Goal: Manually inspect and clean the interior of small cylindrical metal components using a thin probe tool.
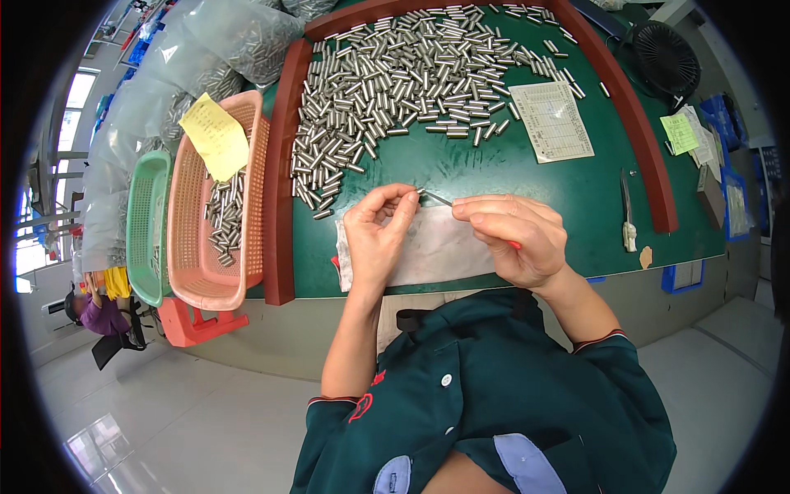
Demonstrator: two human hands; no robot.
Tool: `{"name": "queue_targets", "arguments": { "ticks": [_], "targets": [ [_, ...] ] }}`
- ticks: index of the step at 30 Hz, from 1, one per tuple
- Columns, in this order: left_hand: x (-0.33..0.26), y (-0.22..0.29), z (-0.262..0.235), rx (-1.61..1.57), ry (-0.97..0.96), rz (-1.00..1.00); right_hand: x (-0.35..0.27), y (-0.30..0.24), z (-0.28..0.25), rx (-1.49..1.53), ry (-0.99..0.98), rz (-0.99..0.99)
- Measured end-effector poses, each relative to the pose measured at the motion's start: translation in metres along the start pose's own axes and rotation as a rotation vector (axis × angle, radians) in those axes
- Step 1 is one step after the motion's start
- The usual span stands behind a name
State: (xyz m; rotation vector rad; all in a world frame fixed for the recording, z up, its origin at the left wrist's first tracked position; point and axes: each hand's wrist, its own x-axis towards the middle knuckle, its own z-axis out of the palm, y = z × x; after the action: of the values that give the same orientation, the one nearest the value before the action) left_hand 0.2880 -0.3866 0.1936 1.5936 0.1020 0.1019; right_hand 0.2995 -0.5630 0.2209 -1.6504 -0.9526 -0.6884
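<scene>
My left hand (377, 235) pinches a small shiny metal cylinder (420, 191) between thumb and fingertips, over the near part of the green table. From the right, my right hand (520, 239) grips a slim dark rod-like tool (438, 198). A bit of red shows at its palm, perhaps the tool's handle. The tool's tip meets or nearly meets the cylinder's end; I cannot tell which. Beneath both hands lies a pale, stained cloth (444, 251). A large spread of loose metal cylinders (395, 78) covers the table beyond my hands.
Red-brown rails (284, 177) border the work area. Left of them stand a pink basket (183, 239) holding cylinders, a green basket (146, 239) and clear bags (247, 41). A printed sheet (551, 122), a knife-like tool (627, 210) and a black fan (661, 62) lie rightward.
</scene>
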Motion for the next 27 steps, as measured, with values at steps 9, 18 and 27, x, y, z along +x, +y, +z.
{"name": "queue_targets", "arguments": {
  "ticks": [9, 18, 27],
  "targets": [
    [-0.0022, 0.0008, -0.0001, 0.023, -0.031, 0.023, 0.0008, -0.0044, 0.0004, -0.120, -0.027, 0.064],
    [-0.0035, 0.0010, -0.0009, -0.005, 0.010, 0.049, -0.0027, -0.0030, 0.0036, -0.013, -0.013, -0.004],
    [-0.0026, -0.0012, 0.0013, -0.012, 0.007, 0.018, -0.0033, -0.0033, 0.0025, -0.001, -0.106, -0.090]
  ]
}}
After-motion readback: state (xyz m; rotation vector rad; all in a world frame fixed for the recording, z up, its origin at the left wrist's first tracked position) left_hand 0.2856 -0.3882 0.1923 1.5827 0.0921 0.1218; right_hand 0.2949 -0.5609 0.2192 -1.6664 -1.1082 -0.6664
